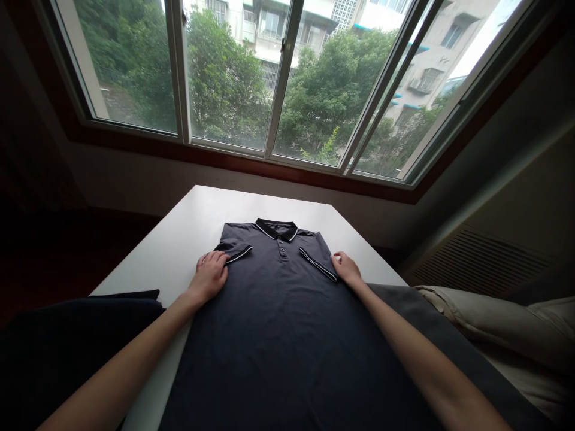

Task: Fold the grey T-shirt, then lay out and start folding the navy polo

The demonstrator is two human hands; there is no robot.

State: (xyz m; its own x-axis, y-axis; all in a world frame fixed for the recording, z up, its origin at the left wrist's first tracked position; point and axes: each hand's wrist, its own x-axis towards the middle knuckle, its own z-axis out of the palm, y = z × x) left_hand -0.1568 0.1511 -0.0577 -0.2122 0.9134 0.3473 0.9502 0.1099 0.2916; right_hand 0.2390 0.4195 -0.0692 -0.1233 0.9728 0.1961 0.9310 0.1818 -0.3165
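A dark grey polo shirt lies face up on the white table, collar away from me, white piping on collar and sleeve cuffs. My left hand rests palm down at the shirt's left edge, just below the folded-in left sleeve. At the right sleeve cuff my right hand pinches or presses the fabric edge. Both sleeves look folded inward.
A dark garment lies at the table's left front corner. Grey cloth and beige cloth lie to the right. A wide window stands beyond the table, with a vented unit at right.
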